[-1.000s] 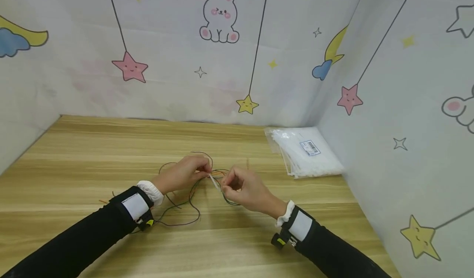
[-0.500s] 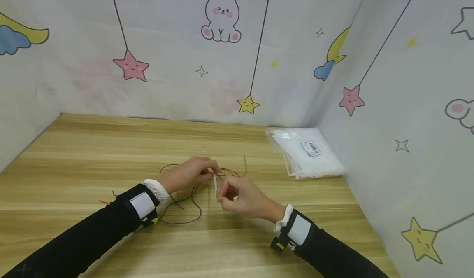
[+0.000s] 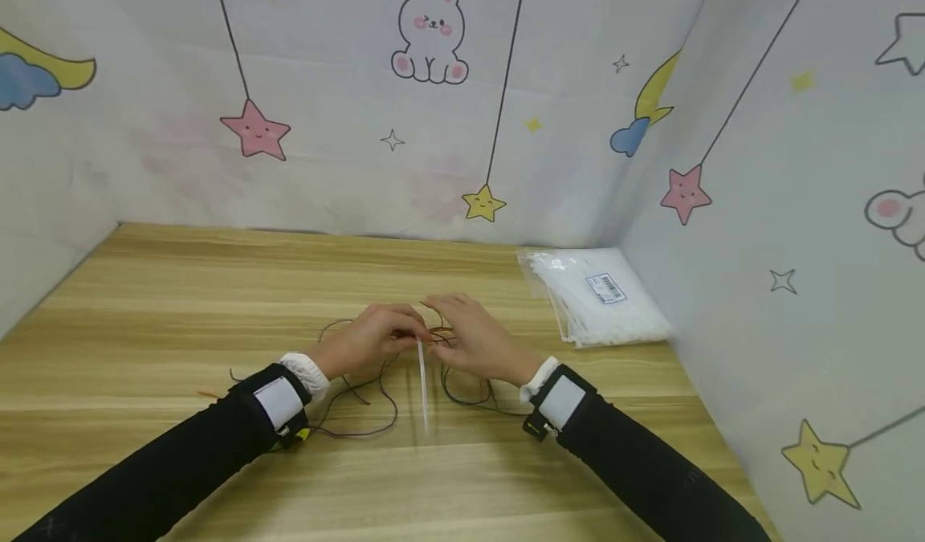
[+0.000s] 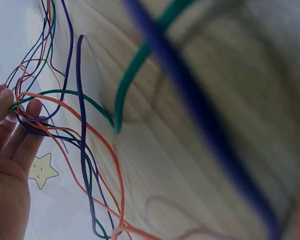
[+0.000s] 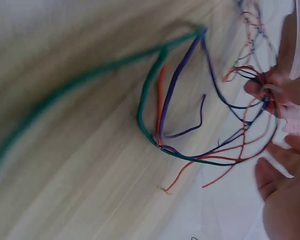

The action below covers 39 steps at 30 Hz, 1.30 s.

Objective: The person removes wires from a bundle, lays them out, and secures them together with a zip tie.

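Observation:
Thin green, purple and orange wires (image 5: 177, 82) run in a loose bundle between the hands. My left hand (image 3: 374, 338) pinches the bundle between thumb and fingertips, beside a white cable tie (image 3: 422, 385). The tie's long tail hangs down toward the table from those fingertips. In the right wrist view the tie's pale loop sits around the wires at the pinching fingers. My right hand (image 3: 480, 341) is just right of the left, fingers extended and spread by the wires, holding nothing. The left wrist view shows wires (image 4: 97, 130) curving away from the left hand (image 4: 10, 185).
A clear plastic bag (image 3: 603, 297) full of white cable ties lies at the back right of the wooden table (image 3: 217, 277). Wire ends trail under the left forearm. Patterned white cloth (image 3: 325, 68) walls the table at the back and sides.
The right hand has let go of the cable tie's tail and moved up to the wires, its fingers straightening. The tail now hangs down. The left hand has shifted slightly right, still pinching the wires.

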Motion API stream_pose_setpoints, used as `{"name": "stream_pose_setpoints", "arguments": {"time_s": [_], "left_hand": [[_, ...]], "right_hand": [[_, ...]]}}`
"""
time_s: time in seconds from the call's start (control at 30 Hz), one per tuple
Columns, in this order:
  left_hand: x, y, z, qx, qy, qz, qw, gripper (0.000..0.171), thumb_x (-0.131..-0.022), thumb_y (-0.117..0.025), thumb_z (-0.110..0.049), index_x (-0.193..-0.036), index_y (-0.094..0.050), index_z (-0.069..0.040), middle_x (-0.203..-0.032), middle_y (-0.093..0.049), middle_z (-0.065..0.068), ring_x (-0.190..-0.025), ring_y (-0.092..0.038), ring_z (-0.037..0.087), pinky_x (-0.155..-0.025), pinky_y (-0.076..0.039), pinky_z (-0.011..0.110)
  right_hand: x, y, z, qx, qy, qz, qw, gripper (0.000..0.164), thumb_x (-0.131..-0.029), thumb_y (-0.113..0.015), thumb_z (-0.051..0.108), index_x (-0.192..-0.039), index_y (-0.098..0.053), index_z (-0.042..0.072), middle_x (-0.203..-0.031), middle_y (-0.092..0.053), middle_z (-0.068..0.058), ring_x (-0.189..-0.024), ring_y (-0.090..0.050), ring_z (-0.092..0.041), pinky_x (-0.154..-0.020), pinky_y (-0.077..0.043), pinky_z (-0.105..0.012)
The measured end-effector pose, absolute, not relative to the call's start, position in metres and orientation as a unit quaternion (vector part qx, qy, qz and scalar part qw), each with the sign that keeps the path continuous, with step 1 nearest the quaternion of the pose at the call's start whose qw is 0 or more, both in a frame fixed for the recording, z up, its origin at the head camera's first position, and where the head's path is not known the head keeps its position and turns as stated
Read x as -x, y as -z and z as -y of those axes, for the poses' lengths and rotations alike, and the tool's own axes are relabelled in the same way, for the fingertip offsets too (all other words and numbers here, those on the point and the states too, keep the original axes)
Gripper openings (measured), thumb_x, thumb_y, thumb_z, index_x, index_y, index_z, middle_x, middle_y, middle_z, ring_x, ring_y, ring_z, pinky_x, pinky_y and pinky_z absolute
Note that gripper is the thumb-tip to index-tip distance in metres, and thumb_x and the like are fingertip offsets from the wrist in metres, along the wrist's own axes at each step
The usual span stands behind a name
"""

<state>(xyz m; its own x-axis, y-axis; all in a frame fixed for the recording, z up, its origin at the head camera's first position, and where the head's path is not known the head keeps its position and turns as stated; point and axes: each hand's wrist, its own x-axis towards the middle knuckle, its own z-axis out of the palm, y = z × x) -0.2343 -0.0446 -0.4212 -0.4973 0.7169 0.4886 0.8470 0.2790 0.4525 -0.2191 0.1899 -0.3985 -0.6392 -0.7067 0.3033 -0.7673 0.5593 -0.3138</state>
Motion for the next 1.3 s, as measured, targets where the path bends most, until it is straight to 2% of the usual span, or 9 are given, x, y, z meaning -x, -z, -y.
{"name": "stream_pose_setpoints", "arguments": {"time_s": [0.07,0.1,0.17,0.23,0.33,0.6,0.8,1.03,1.3], "left_hand": [[0.235,0.422,0.044,0.496,0.349,0.789,0.098,0.02,-0.089,-0.076,0.007,-0.106,-0.079,-0.004,-0.109,-0.072,0.008,-0.1,-0.07,0.023,-0.083,-0.057,0.034],[0.235,0.423,0.043,0.495,0.352,0.789,0.097,0.02,-0.089,-0.076,0.006,-0.106,-0.079,-0.004,-0.109,-0.072,0.008,-0.1,-0.069,0.022,-0.082,-0.057,0.033],[0.236,0.424,0.042,0.491,0.356,0.789,0.095,0.019,-0.09,-0.076,0.005,-0.106,-0.079,-0.005,-0.108,-0.071,0.007,-0.099,-0.069,0.021,-0.082,-0.057,0.033],[0.237,0.424,0.041,0.482,0.361,0.794,0.089,0.018,-0.091,-0.076,0.004,-0.106,-0.079,-0.006,-0.106,-0.07,0.005,-0.096,-0.068,0.018,-0.079,-0.056,0.032],[0.239,0.423,0.042,0.465,0.368,0.802,0.073,0.018,-0.093,-0.075,0.002,-0.107,-0.079,-0.007,-0.104,-0.069,0.003,-0.089,-0.066,0.014,-0.075,-0.056,0.029],[0.24,0.425,0.05,0.428,0.408,0.806,0.011,0.015,-0.095,-0.071,0.003,-0.107,-0.074,-0.005,-0.103,-0.072,0.005,-0.089,-0.069,0.016,-0.077,-0.057,0.031],[0.241,0.425,0.054,0.408,0.414,0.813,-0.024,0.012,-0.095,-0.069,0.004,-0.103,-0.071,-0.004,-0.101,-0.07,0.005,-0.088,-0.07,0.017,-0.074,-0.056,0.03],[0.239,0.421,0.062,0.412,0.387,0.824,-0.041,0.009,-0.096,-0.068,0.004,-0.103,-0.07,-0.002,-0.099,-0.069,0.005,-0.084,-0.068,0.017,-0.07,-0.054,0.028],[0.239,0.422,0.065,0.406,0.383,0.829,-0.037,0.012,-0.096,-0.07,0.004,-0.105,-0.071,-0.003,-0.102,-0.07,0.008,-0.09,-0.069,0.017,-0.075,-0.056,0.03]], "right_hand": [[0.225,0.401,-0.185,-0.411,-0.155,0.898,0.03,0.059,-0.1,-0.072,0.022,-0.148,-0.048,-0.002,-0.142,-0.059,-0.015,-0.13,-0.055,-0.03,-0.109,-0.043,-0.047],[0.227,0.403,-0.183,-0.409,-0.137,0.902,0.014,0.053,-0.102,-0.069,0.021,-0.145,-0.051,-0.001,-0.136,-0.063,-0.015,-0.123,-0.06,-0.028,-0.105,-0.046,-0.045],[0.229,0.406,-0.181,-0.407,-0.119,0.905,0.001,0.031,-0.105,-0.063,0.016,-0.13,-0.062,0.0,-0.115,-0.071,-0.012,-0.102,-0.067,-0.024,-0.091,-0.053,-0.041],[0.229,0.409,-0.18,-0.408,-0.101,0.907,0.009,0.013,-0.108,-0.056,0.013,-0.108,-0.067,0.006,-0.088,-0.069,-0.004,-0.078,-0.064,-0.017,-0.076,-0.052,-0.037],[0.228,0.413,-0.181,-0.414,-0.066,0.907,0.039,0.025,-0.11,-0.051,0.015,-0.088,-0.062,0.012,-0.07,-0.056,0.003,-0.065,-0.055,-0.013,-0.07,-0.047,-0.037],[0.224,0.417,-0.19,-0.423,-0.03,0.9,0.097,0.022,-0.107,-0.057,0.016,-0.086,-0.061,0.011,-0.069,-0.059,0.003,-0.066,-0.06,-0.016,-0.065,-0.045,-0.036],[0.225,0.423,-0.195,-0.425,-0.011,0.896,0.126,0.023,-0.106,-0.06,0.017,-0.084,-0.059,0.013,-0.067,-0.057,0.004,-0.062,-0.056,-0.016,-0.06,-0.041,-0.033],[0.222,0.424,-0.198,-0.422,-0.017,0.898,0.12,0.023,-0.107,-0.059,0.017,-0.085,-0.058,0.012,-0.068,-0.056,0.003,-0.063,-0.057,-0.017,-0.061,-0.041,-0.034],[0.222,0.425,-0.202,-0.405,-0.027,0.908,0.107,0.021,-0.107,-0.059,0.018,-0.087,-0.06,0.011,-0.07,-0.059,0.001,-0.065,-0.057,-0.016,-0.063,-0.041,-0.034]]}}
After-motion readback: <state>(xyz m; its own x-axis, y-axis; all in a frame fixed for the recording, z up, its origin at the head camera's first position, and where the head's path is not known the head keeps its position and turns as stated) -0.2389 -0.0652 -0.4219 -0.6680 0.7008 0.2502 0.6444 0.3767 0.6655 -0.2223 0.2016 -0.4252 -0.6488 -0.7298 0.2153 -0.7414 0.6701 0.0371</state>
